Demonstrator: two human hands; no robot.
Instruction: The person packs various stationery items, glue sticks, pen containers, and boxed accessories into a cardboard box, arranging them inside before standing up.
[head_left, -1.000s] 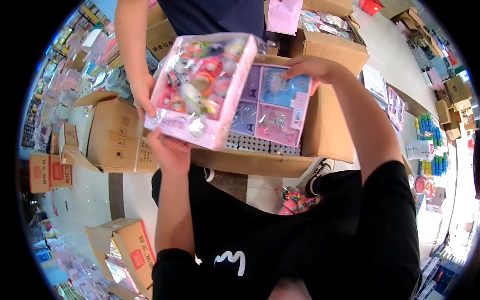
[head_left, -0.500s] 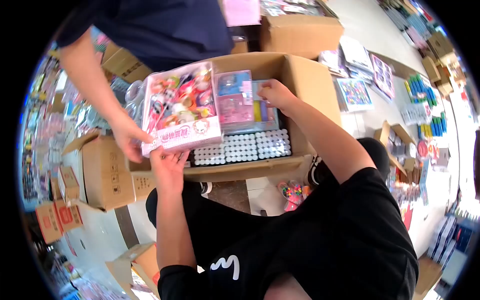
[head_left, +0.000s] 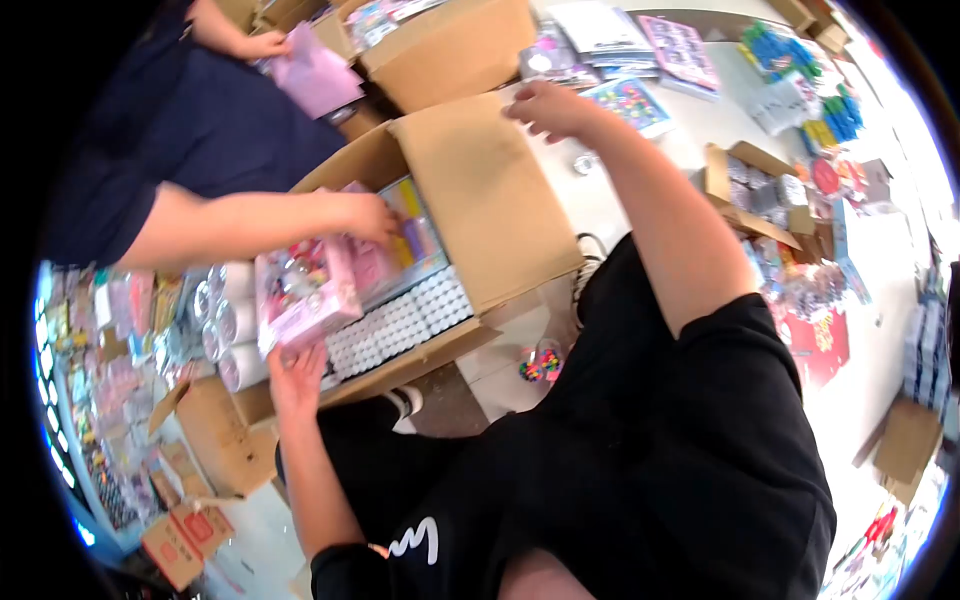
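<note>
My left hand [head_left: 297,375] is at the near edge of the pink toy box [head_left: 315,310], its fingers spread against that edge. This box rests at the left inside a large cardboard carton [head_left: 490,200]. My right hand [head_left: 550,112] hangs over the carton's raised right flap, fingers apart and holding nothing. Rows of white round-topped items [head_left: 400,322] fill the carton's near part. Another person's hand [head_left: 365,217] reaches over a pink package [head_left: 372,262] and a clear-covered set with yellow and purple parts [head_left: 423,238].
The other person in dark clothes [head_left: 220,120] stands at the upper left, holding a pink sheet [head_left: 315,75]. Another open carton [head_left: 455,55] is behind. Flat packs [head_left: 600,35] lie at the upper right. A small open box [head_left: 760,190] stands at right.
The pink toy box has gone down into the carton. My right hand has left the carton's contents and moved up and outward. The other person's hand has moved from the toy box's side to over the packages.
</note>
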